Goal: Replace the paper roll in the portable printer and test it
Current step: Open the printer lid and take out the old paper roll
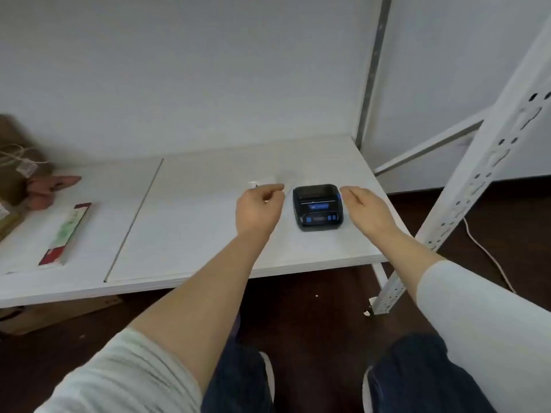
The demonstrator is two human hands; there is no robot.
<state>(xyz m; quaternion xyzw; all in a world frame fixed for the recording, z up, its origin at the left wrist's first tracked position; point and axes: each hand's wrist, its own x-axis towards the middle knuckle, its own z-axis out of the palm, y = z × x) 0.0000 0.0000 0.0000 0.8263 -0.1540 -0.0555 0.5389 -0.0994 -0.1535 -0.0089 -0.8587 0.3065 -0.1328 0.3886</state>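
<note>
- Nearest the camera: two bare forearms in pushed-up pale sleeves reach over the white shelf board (185, 239).
- Left hand (258, 211): fingers curled loosely, grasping nothing that can be made out; small white paper piece (262, 183) lies just beyond it.
- Right hand (365, 208): fingers released, flat, just beside the printer's right edge.
- Small black portable printer with blue buttons (318, 207) sits between the hands, lid closed.
- Judgement: early step, printer not yet opened. Next move: steady the body, release the lid.
</note>
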